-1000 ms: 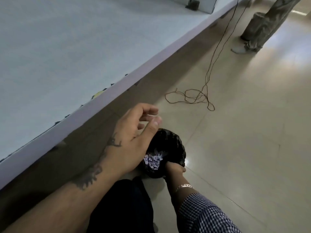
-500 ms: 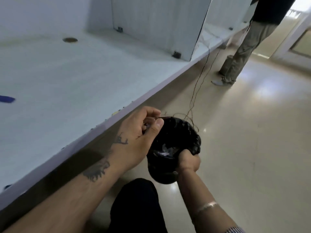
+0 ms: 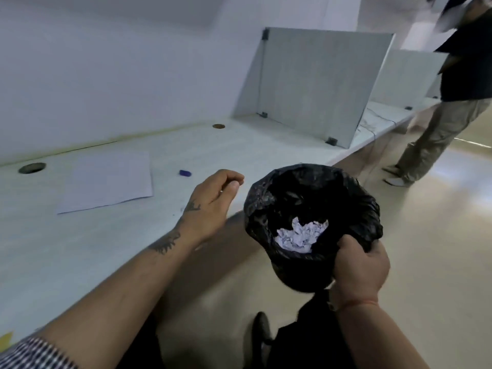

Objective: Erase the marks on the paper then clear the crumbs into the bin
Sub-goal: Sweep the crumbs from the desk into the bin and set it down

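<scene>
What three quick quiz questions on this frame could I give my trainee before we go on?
1. True or false: the bin is standing on the floor.
2. Which hand grips the bin's rim: A) left, B) right, C) both?
3. Fill in: the blue eraser lies on the desk to the ___ of the paper.

Key
1. False: the right hand holds it up beside the desk edge.
2. B: the left hand hovers loosely curled over the desk edge, holding nothing visible.
3. Right.

White desk [image 3: 80, 262]: paper [image 3: 106, 182] & blue eraser [image 3: 184, 173] apart.
</scene>
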